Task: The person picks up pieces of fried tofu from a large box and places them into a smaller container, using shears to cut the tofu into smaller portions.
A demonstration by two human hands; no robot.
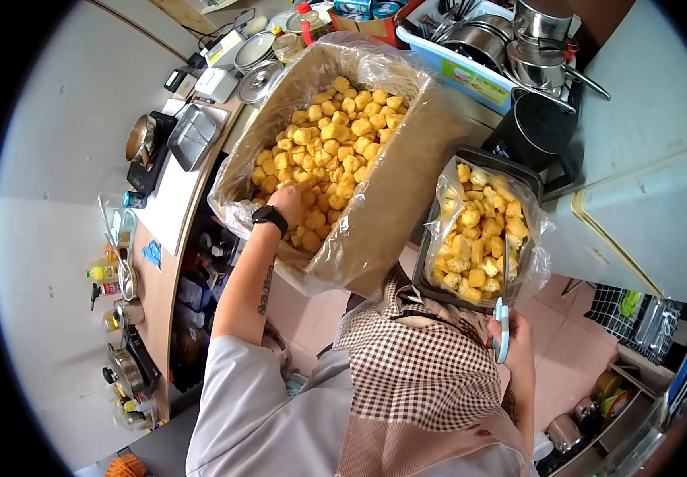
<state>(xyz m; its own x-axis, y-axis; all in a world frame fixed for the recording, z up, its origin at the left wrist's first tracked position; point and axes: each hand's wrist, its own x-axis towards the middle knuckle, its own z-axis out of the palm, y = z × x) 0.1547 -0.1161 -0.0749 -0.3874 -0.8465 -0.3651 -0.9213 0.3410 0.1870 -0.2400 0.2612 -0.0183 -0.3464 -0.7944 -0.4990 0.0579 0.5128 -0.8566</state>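
Note:
A large cardboard box [407,159] lined with clear plastic holds many yellow, puffy pieces [331,131]. My left hand [289,205], with a black watch at the wrist, reaches in among them near the box's left wall; its fingertips are hidden. To the right, a dark tray [536,184] lined with a clear bag holds cut yellow chunks [483,230]. My right hand [518,338] is closed round the light blue handles of scissors [503,330] at the tray's near edge. The blades point up over the chunks.
A blue basket [463,70] of pans and a black pitcher [541,123] stand behind the tray. Along the left counter [157,278] are a metal tray [192,135], a small pot [143,139], bottles and lids. A dish rack [630,314] stands at right.

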